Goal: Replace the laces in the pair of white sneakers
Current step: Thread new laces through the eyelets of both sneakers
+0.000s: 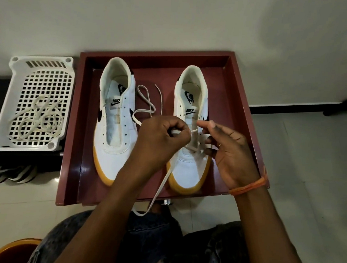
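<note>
Our left hand [163, 138] pinches the lace [160, 189] in curled fingers over the right sneaker [190, 145], while our right hand [229, 152] hovers with fingers loosely released.

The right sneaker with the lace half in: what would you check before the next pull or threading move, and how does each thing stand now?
1. Lace end held: ok. The left hand pinches the lace near its tip.
2. Right hand free to help: ok, fingers spread over the right sneaker, gripping nothing.
3. Lowest eyelets threaded: ok, lace crosses near the toe; which eyelet comes next, cannot tell.
4. Lace slack free: not ok, it trails over the tray front edge toward the lap.
5. Left sneaker laced: not ok, eyelets bare; a spare lace lies between the shoes.
6. Old laces set aside: ok, in the white basket.
</note>
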